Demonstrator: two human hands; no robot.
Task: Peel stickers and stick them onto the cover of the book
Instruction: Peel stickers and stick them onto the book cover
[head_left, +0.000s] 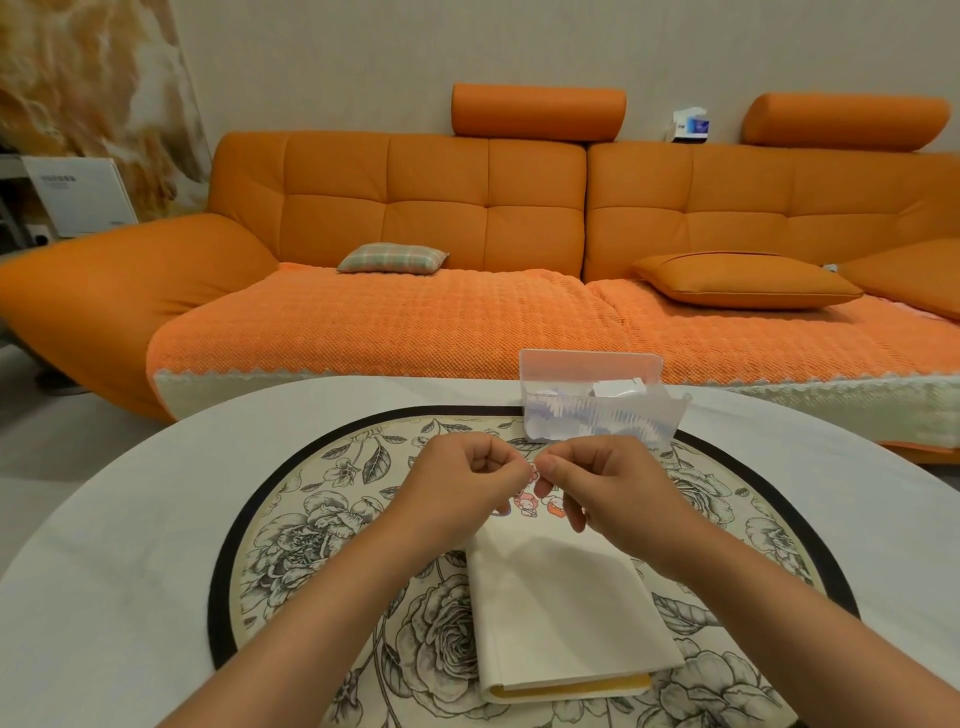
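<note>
The sticker (534, 472) is tiny. The left hand (462, 475) and the right hand (602, 480) pinch it, so its picture cannot be made out. The hands cover the far end of the book (561, 613), and the cover stickers (525, 505) only peek out. The paper bits in the plastic box (597, 410) look blurry through its cloudy wall. The writing on the white box (78, 195) is too small to read. The arms (322, 597) are cut off at the bottom.
</note>
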